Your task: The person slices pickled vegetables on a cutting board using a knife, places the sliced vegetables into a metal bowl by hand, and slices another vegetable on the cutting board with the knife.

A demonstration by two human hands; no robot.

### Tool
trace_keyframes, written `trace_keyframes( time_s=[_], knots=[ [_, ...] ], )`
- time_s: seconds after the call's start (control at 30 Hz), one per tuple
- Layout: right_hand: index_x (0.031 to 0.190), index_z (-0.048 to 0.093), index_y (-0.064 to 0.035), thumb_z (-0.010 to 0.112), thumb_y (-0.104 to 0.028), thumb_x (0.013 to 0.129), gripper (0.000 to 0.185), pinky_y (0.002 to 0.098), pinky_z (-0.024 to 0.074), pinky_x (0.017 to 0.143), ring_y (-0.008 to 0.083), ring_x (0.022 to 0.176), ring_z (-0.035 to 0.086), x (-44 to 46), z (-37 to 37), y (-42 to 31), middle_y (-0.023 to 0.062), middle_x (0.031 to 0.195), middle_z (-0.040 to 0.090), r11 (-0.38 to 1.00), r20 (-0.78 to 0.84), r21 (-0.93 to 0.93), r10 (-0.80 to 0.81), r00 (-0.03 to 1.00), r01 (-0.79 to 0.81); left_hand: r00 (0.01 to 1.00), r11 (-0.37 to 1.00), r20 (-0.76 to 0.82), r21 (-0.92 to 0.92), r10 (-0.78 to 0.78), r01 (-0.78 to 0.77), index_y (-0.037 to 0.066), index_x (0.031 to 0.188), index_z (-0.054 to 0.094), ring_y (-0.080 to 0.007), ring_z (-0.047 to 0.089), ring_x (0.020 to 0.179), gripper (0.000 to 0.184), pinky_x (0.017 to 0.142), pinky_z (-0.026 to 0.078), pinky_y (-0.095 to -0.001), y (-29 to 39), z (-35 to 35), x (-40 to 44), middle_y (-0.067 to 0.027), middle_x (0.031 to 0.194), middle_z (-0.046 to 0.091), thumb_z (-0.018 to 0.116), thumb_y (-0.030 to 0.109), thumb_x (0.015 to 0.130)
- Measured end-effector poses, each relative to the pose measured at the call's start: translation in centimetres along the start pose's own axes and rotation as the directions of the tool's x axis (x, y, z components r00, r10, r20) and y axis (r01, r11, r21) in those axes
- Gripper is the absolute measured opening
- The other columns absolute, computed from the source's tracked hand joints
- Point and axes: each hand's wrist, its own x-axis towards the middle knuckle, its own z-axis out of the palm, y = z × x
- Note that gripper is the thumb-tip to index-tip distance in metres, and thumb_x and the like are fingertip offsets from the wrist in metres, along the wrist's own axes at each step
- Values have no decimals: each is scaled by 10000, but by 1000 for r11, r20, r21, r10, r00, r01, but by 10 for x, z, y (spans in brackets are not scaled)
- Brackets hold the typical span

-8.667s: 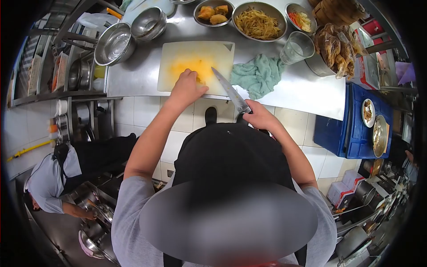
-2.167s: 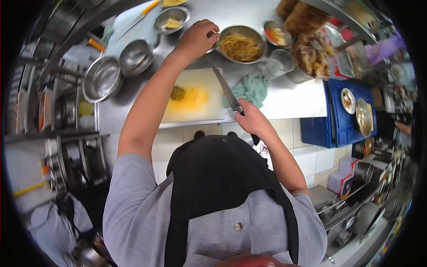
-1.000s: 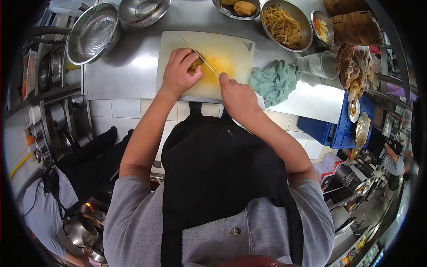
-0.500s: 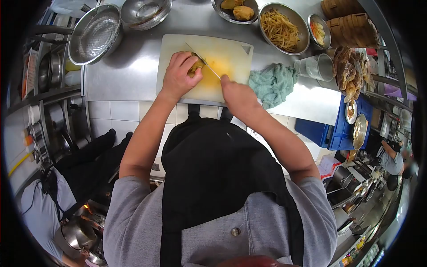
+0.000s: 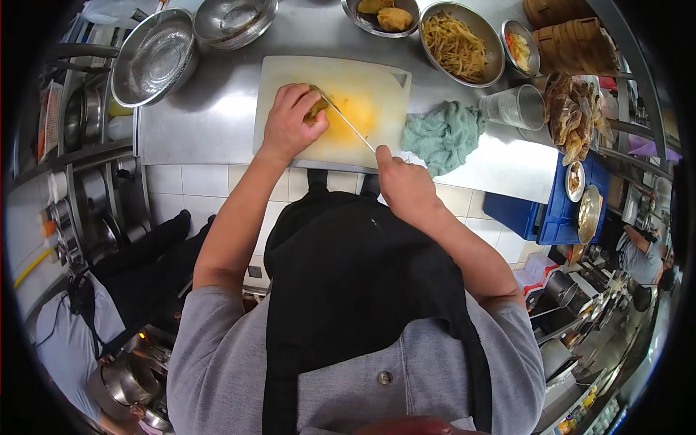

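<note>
My left hand point(image 5: 292, 123) is closed over a piece of yellow-green vegetable point(image 5: 316, 110), pressing it on the white cutting board point(image 5: 283, 71). The vegetable's exact kind is hard to make out, as my fingers cover much of it. My right hand point(image 5: 406, 181) grips the handle of a knife point(image 5: 353, 128) near the board's front right corner. The blade slants up and left, its tip end against the vegetable beside my left fingers. Yellow stain and small bits mark the board's middle.
A green cloth point(image 5: 446, 138) lies right of the board, beside a clear plastic container point(image 5: 513, 109). Behind stand a bowl of shredded vegetable strips point(image 5: 455, 47), a bowl with whole pieces point(image 5: 395, 19) and a metal colander point(image 5: 156, 61). Another person point(image 5: 69, 312) works at lower left.
My right hand has drawn the knife back toward my body and slightly right, so less blade reaches past the vegetable. My left hand has hardly moved.
</note>
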Motion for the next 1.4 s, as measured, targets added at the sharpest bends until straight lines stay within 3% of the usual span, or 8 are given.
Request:
trace_keyframes(
  time_s=[0.3, 0.5, 0.7, 0.77, 0.93, 1.0, 1.13, 1.4],
  knots=[
    [1041, 458, 0, 624, 35, 847, 258, 503, 600, 658, 415, 748, 743, 22, 0, -10, 219, 815, 700, 999, 15, -23, 36, 999, -36, 1000, 1000, -1, 1, 7, -7, 54, 1061, 695, -357, 643, 1045, 366, 890, 580, -441, -1, 0, 0, -131, 1119, 662, 769, 83, 703],
    [1018, 519, -18, 685, 43, 834, 255, 429, 627, 657, 361, 765, 777, 58, 4, -20, 194, 837, 739, 998, -48, -60, 35, 998, -37, 1000, 1000, 10, 5, -5, 5, 59, 1065, 696, -354, 639, 1058, 370, 899, 575, -436, -1, 0, 0, -129, 1120, 661, 780, 93, 706],
    [1021, 523, -18, 678, 21, 855, 231, 447, 631, 674, 364, 779, 779, 9, 7, 2, 199, 825, 740, 993, 29, -96, 73, 997, -70, 1000, 1000, 4, -22, -17, 17, 40, 1031, 683, -371, 638, 1050, 333, 922, 556, -452, 3, -2, 0, -145, 1110, 656, 779, 79, 714],
    [1082, 479, 2, 609, 2, 877, 244, 511, 601, 665, 416, 744, 743, -15, 10, 11, 219, 778, 712, 988, 111, -71, 143, 984, -135, 1000, 1000, -5, -22, -10, 10, 40, 1031, 683, -370, 638, 1050, 334, 922, 557, -452, 2, -1, -1, -145, 1110, 656, 778, 78, 713],
    [1067, 463, -4, 586, -26, 899, 210, 537, 579, 636, 431, 702, 715, -33, 7, 20, 220, 727, 684, 995, 65, 17, 101, 993, -102, 1000, 1000, -3, -18, -3, 3, 41, 1033, 682, -373, 638, 1047, 335, 921, 558, -453, 1, 0, -1, -145, 1108, 655, 774, 74, 712],
    [1105, 470, 4, 658, 11, 858, 310, 494, 606, 652, 397, 736, 749, -24, 5, 11, 213, 789, 709, 995, 59, 5, 103, 993, -103, 1000, 1000, -11, -24, -2, 1, 40, 1032, 682, -373, 639, 1044, 334, 916, 559, -453, 1, 0, -1, -146, 1105, 655, 773, 71, 712],
    [1051, 436, -16, 612, 6, 870, 253, 510, 585, 634, 411, 711, 722, -10, 1, 1, 209, 767, 687, 999, 10, 19, 46, 999, -46, 1000, 1000, 4, -18, -5, 5, 36, 1035, 682, -372, 639, 1040, 342, 911, 559, -451, 1, -1, 0, -146, 1105, 655, 777, 63, 707],
    [1039, 481, -16, 695, 38, 807, 320, 434, 614, 643, 361, 750, 762, 2, -3, -9, 182, 818, 715, 998, 17, -51, 30, 999, -29, 999, 999, -22, -23, 27, -28, 28, 1040, 678, -370, 645, 1022, 359, 899, 561, -452, 1, 0, 1, -146, 1096, 657, 783, 45, 697]
  ],
)
